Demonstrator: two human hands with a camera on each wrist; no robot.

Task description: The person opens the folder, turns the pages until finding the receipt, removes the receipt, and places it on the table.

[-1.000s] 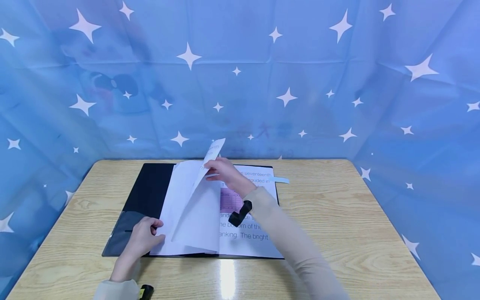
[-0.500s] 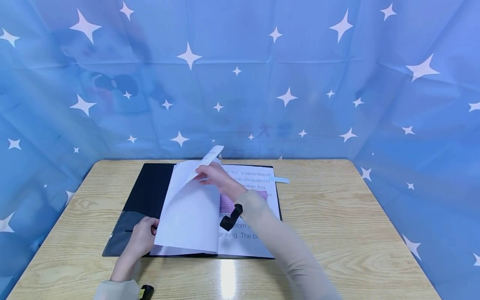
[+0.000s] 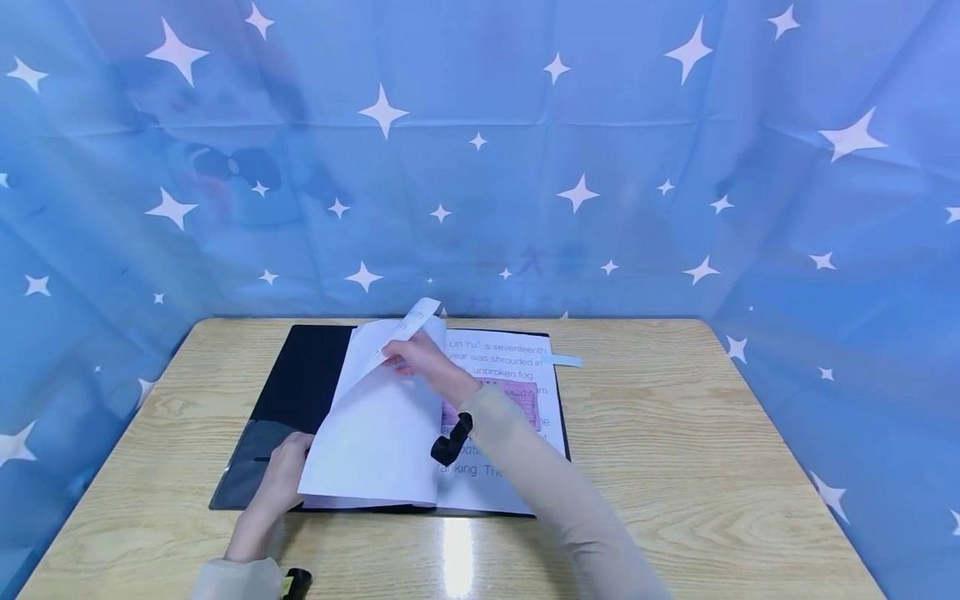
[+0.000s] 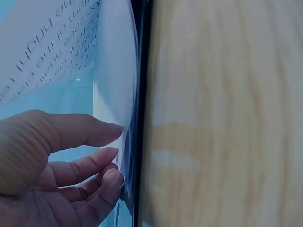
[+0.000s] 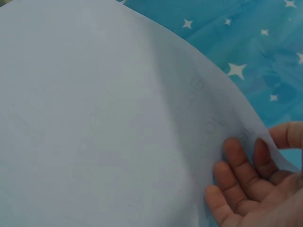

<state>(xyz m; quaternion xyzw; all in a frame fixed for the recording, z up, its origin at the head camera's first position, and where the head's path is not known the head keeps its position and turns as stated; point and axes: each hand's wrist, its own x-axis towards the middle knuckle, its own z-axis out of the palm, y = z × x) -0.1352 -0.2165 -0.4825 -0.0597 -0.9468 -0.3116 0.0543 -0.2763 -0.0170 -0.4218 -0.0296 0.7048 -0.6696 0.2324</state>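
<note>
A black folder (image 3: 302, 367) lies open on the table with white printed pages in it. With thumb and fingers my right hand (image 3: 423, 360) pinches the upper edge of a lifted page (image 3: 367, 446), which curves over the left-hand side. In the right wrist view, this page (image 5: 94, 113) fills most of the picture, faint print showing through. My left hand (image 3: 283, 477) rests at the lower left of the pages; its fingertips are partly hidden under the lifted page. In the left wrist view, the left thumb and fingers (image 4: 106, 182) are right at the edges of the stacked sheets (image 4: 116, 71).
A pink printed slip (image 3: 517, 397) lies on the right-hand page (image 3: 495, 492), partly covered by my right forearm. A light blue strip (image 3: 564, 361) sticks out past that page's right edge. Behind the wooden table (image 3: 675, 450) hangs a blue curtain (image 3: 480, 183) with white stars.
My right hand has moved left and slightly down, drawing the lifted page over to the left. More of the right-hand page and pink slip shows. The left hand stays in place, its fingertips now covered.
</note>
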